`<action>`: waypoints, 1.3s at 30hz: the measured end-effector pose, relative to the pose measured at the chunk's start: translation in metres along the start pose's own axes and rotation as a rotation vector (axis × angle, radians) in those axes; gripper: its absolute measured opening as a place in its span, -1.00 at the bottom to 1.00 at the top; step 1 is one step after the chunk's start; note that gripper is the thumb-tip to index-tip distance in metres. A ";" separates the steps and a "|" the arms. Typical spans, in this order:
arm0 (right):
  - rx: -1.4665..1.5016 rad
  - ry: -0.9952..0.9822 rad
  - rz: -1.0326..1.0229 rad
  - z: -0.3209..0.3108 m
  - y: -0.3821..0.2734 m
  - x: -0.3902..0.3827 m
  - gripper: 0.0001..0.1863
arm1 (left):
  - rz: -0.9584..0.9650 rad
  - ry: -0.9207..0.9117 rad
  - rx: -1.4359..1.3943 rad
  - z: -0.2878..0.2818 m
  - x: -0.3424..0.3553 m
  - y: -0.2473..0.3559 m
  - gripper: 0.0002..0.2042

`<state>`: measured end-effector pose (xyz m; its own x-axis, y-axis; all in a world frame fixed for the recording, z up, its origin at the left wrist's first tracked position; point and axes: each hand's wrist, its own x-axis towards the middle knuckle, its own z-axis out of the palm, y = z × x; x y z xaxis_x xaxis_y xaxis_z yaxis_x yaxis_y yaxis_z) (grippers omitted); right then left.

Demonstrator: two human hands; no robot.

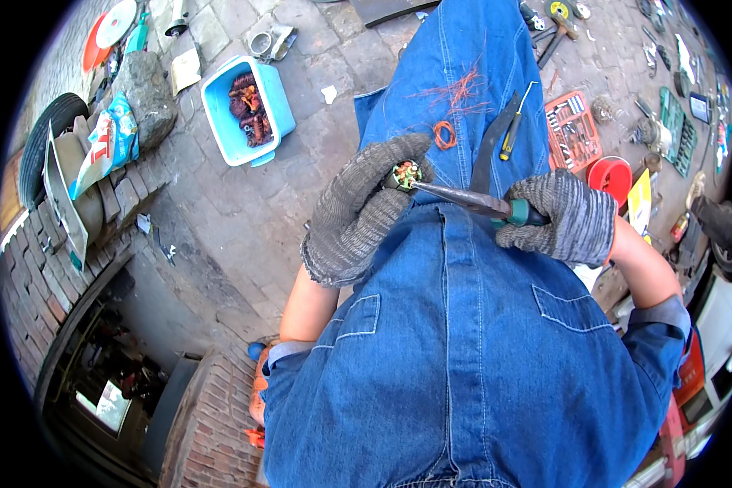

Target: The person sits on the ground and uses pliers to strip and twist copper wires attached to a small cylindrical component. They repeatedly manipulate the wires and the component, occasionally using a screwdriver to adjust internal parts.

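My left hand [366, 203], in a grey knit glove, is closed around a small round part [406, 174] whose exposed end shows green and copper-coloured bits. I cannot make out the rest of it under the fingers. My gloved right hand [557, 218] grips the green handles of long-nose pliers [464, 198]. The pliers' tip points left and meets the end of the round part. On my denim-covered lap lie a small coil of copper wire [444, 135], loose copper strands [461, 88], a dark flat strip [490, 150] and a yellow-and-black-handled screwdriver [510, 134].
A light-blue plastic tub [281, 106] with dark reddish copper windings stands on the paving at left. To the right are a red tool case [573, 130], a red bucket [610, 179], a hammer [558, 37] and a green socket case [677, 130]. A stone [146, 98] lies far left.
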<state>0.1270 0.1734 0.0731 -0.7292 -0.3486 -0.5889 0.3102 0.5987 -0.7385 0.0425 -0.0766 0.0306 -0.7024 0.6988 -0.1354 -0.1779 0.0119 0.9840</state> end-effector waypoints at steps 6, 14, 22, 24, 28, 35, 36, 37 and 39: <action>0.310 -0.264 0.138 -0.008 0.005 0.004 -0.68 | 0.085 -0.087 0.135 -0.011 0.006 -0.001 -0.55; 0.413 -0.441 0.272 -0.017 0.007 0.014 -0.70 | 0.213 -0.213 0.275 -0.022 0.023 -0.001 -0.57; 0.314 -0.495 0.246 -0.027 -0.001 0.019 -0.72 | 0.087 -0.375 0.071 -0.032 0.035 -0.008 -0.59; 0.331 -0.507 0.218 -0.029 -0.003 0.020 -0.72 | 0.086 -0.376 0.018 -0.033 0.034 -0.013 -0.61; 0.412 -0.509 0.201 -0.025 0.002 0.018 -0.70 | 0.092 -0.396 0.132 -0.036 0.038 -0.010 -0.64; 0.535 -0.499 0.222 -0.008 0.011 0.020 -0.66 | 0.202 -0.434 0.377 -0.041 0.043 -0.002 -0.63; 0.569 -0.495 0.212 -0.006 0.011 0.020 -0.66 | 0.200 -0.429 0.388 -0.041 0.042 -0.003 -0.63; 0.561 -0.466 0.225 -0.002 0.014 0.018 -0.67 | 0.198 -0.425 0.398 -0.041 0.042 -0.003 -0.63; 0.545 -0.410 0.249 0.007 0.021 0.014 -0.68 | 0.227 -0.414 0.404 -0.041 0.041 -0.004 -0.63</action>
<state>0.1276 0.1758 0.0463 -0.3431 -0.5554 -0.7575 0.7749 0.2884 -0.5624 -0.0144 -0.0773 0.0165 -0.3517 0.9342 0.0589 0.2768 0.0436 0.9599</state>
